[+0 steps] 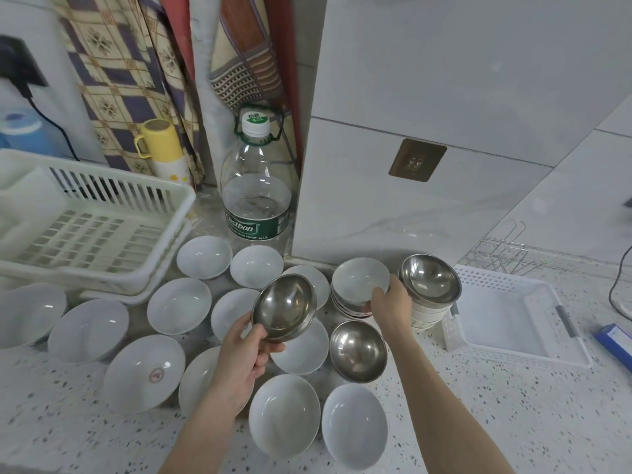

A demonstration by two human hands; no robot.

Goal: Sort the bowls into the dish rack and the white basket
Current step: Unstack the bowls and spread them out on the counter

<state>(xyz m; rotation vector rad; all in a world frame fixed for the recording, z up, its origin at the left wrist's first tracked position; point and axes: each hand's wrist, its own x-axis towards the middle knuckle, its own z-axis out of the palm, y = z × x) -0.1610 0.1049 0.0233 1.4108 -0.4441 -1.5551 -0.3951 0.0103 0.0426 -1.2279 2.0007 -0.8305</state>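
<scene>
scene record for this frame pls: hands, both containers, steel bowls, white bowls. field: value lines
left hand: left hand grips a steel bowl, lifted and tilted
right hand: right hand grips the rim of the top white bowl on a stack
dish rack: dish rack far left, holds no bowls
white basket: white basket right, holds no bowls
other steel bowls: one on the counter, one atop a second stack
loose white bowls: spread over the counter, upright

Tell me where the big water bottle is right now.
In the head view the water bottle stands at the back of the counter, left of centre, against the tiled wall corner. The dish rack is to its left, and white bowls sit just in front.
</scene>
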